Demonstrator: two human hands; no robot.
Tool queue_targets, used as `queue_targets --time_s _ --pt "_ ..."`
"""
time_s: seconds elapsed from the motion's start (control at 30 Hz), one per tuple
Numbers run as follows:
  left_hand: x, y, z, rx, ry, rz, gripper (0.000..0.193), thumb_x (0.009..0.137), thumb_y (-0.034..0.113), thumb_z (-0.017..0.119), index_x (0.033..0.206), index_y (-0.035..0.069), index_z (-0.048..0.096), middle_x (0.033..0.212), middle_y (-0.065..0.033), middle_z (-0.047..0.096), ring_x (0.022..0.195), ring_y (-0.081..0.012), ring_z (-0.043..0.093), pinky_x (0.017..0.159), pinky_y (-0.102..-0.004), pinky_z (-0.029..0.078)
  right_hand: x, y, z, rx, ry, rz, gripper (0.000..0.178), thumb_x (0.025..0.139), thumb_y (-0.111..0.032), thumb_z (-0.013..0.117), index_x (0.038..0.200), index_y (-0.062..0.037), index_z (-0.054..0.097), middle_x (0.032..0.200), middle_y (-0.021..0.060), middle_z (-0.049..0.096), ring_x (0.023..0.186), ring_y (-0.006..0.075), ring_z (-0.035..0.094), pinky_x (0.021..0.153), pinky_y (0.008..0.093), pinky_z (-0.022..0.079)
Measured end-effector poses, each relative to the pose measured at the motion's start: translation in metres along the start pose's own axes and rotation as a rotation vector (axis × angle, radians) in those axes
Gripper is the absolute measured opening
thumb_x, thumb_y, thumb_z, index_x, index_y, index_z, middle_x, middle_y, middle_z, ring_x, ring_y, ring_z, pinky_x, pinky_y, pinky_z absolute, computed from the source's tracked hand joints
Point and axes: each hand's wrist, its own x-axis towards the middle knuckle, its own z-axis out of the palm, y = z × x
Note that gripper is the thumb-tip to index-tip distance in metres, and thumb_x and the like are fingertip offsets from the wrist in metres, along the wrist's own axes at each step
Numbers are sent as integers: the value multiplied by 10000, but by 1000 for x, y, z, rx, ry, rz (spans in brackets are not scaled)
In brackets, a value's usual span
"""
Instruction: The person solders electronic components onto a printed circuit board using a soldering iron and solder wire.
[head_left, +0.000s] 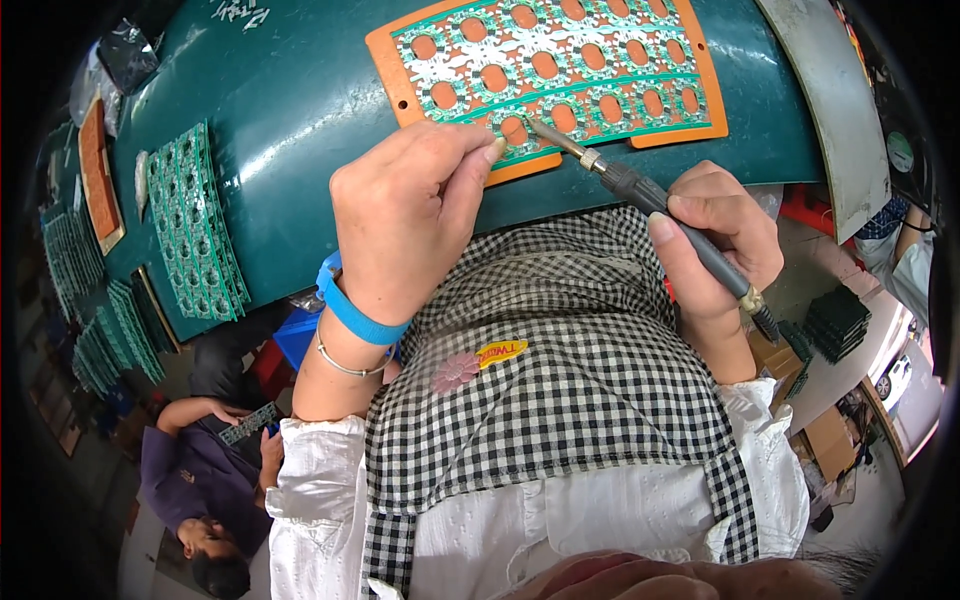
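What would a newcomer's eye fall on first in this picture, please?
Probably the orange tray of green circuit boards at top centre, where the right hand aims a soldering iron at the tray's near edge. The left hand pinches close beside the tip.

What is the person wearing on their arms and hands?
Both hands are bare, with no gloves. The left hand has a bright blue band round the wrist and a thin silver bangle just below it. The right hand has nothing on its wrist. Both forearms are bare, with white frilly sleeves pushed up near the elbows.
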Motion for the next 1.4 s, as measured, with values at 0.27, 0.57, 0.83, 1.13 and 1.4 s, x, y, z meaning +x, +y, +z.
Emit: queue_targets --time_s 0.27,0.57,0.83,1.13,1.4 --pt "0 0 1 41 -24 76 91 774 5 779 852 19 735 701 -80 674 570 -137 613 522 -244 469 -2 -4 -4 -30 -21 -10 191 679 86 752 783 33 601 662 112 612 555 196 585 510 288 449" --pt "6 4 9 30 -21 80 92 771 5 776 852 27 739 688 -78 669 560 -147 604 515 -253 461 -7 4 -16 26 59 -12 187 685 99 730 806 44 598 687 115 614 582 188 582 533 285 437" --pt "8 6 10 54 -58 91 90 764 14 779 843 31 739 686 -80 666 555 -158 601 511 -258 457 -4 -2 -15 -21 -31 -13 203 663 90 755 782 33 601 661 109 615 549 192 587 496 278 440" --pt "2 19 -2 -97 -77 -68 111 770 -10 786 856 -1 716 690 -37 645 572 -74 577 497 -230 426 -11 2 -21 129 178 51 162 723 85 715 831 44 602 713 116 622 614 179 571 565 286 443" --pt "12 16 3 -48 -16 98 88 789 -19 766 863 1 722 709 -57 672 584 -91 590 524 -224 448 -3 4 -28 111 135 17 157 717 106 706 821 43 607 710 109 616 615 165 560 565 268 419"
